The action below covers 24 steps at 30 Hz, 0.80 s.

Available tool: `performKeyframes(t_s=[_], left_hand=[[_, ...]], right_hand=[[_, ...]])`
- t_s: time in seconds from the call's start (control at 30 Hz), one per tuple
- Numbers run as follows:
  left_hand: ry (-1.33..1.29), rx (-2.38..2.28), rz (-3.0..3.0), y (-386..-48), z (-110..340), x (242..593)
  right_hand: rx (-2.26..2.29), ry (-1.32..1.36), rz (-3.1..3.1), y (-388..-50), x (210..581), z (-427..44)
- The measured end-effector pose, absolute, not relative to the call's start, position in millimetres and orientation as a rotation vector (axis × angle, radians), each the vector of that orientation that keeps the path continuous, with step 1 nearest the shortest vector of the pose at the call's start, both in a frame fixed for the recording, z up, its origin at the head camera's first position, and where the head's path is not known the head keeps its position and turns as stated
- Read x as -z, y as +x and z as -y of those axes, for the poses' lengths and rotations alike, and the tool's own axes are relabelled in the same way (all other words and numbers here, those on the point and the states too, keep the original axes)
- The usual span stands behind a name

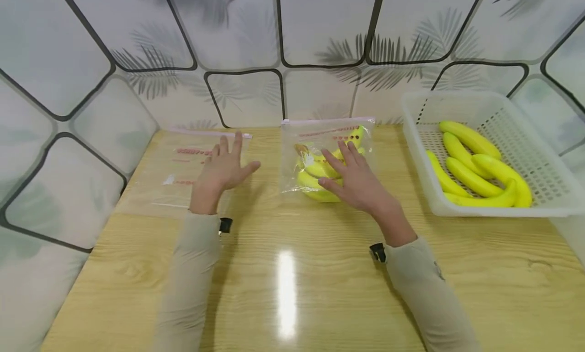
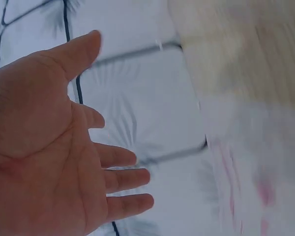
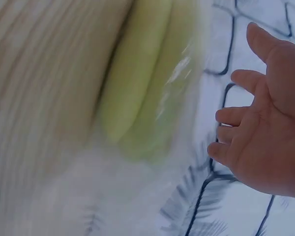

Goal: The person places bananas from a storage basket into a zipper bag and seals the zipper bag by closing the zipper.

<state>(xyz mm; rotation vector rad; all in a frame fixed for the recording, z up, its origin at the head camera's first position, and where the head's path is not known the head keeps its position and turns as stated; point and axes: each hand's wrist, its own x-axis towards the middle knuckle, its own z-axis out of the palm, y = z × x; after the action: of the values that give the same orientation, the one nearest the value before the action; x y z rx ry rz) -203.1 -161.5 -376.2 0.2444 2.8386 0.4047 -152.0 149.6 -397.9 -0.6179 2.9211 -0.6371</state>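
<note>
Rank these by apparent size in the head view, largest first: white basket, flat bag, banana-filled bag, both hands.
1. White basket
2. Flat bag
3. Banana-filled bag
4. Left hand and right hand: they look too alike to rank.

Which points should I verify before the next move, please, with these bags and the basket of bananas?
1. Left grip empty: ok, fingers spread.
2. Right grip empty: ok, fingers spread.
3. Filled bag loaded: ok, bagged bananas show through it.
4. Filled bag sealed along its top: cannot tell.
5. Flat bag loaded: not ok, no bananas show in it.
6. Basket stocked: ok, loose bananas lie inside.
</note>
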Motion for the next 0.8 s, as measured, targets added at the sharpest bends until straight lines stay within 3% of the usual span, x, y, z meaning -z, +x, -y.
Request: performKeyframes(t_s=[0.23,0.4,0.8], left_hand=[[0.109,-0.393,-2.732,-205,229,355],[0.074,-0.375,-2.665,-202,259,363],[0.11,-0.281,-2.563,-187,293,402]], right_hand=[[0.528,-0.861,-2.932,-136,389,-92],[0.446,-0.998,-2.796,-136,398,-44],[0.357,-0.911,-2.587,-160,420,23]])
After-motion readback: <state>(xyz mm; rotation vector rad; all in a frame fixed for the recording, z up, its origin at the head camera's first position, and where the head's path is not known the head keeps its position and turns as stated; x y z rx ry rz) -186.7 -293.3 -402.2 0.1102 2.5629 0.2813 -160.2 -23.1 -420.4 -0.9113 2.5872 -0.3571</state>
